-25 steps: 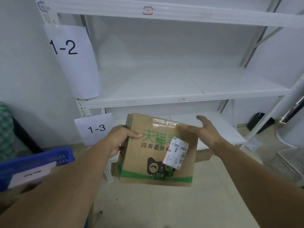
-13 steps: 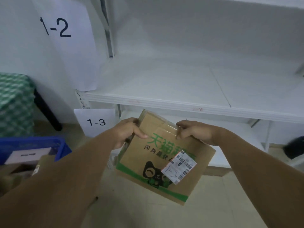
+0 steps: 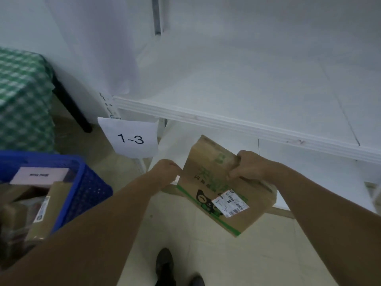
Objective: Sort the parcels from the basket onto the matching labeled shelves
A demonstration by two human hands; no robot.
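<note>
The parcel (image 3: 206, 162) is matt brown cardboard carrying a white paper sticker (image 3: 231, 204). The shelf (image 3: 226, 122) is smooth white-painted metal. At 9 o'clock, the basket (image 3: 88, 186) is blue perforated plastic; the sign (image 3: 132, 139) is paper.

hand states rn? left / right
Left hand: grips the left edge of the cardboard box.
Right hand: grips the same box, fingers curled over its upper right edge.

Brown parcel (image 3: 208, 182) with green stripe, blue basket (image 3: 86, 188), green-white checked cloth (image 3: 20, 96), white shelf (image 3: 247, 124)
</note>
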